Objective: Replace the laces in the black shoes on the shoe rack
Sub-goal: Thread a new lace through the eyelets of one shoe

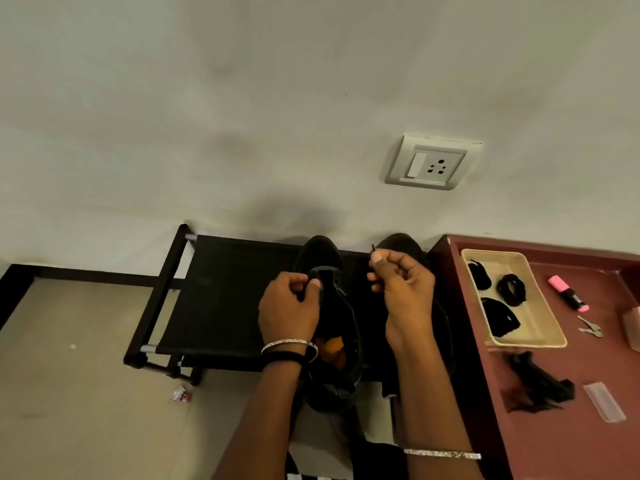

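Both hands are curled tight. Left hand [289, 306] pinches a dark strand, seemingly the lace [373, 250], at the tongue of the near shoe [337, 323]; right hand [403, 289] is raised, thumb and forefinger nipping the lace tip, which pokes up above them. Under both hands sits the rack [225, 296], and right of the right hand runs the maroon counter [571, 445]. A second shoe [398, 242] peeks out beyond the right hand. On the counter, right of that hand, a beige tray [540, 327] holds coiled black laces [511, 289]. A loose black tangle [536, 382] lies nearer, a pink highlighter [568, 293] and keys [590, 328] farther right.
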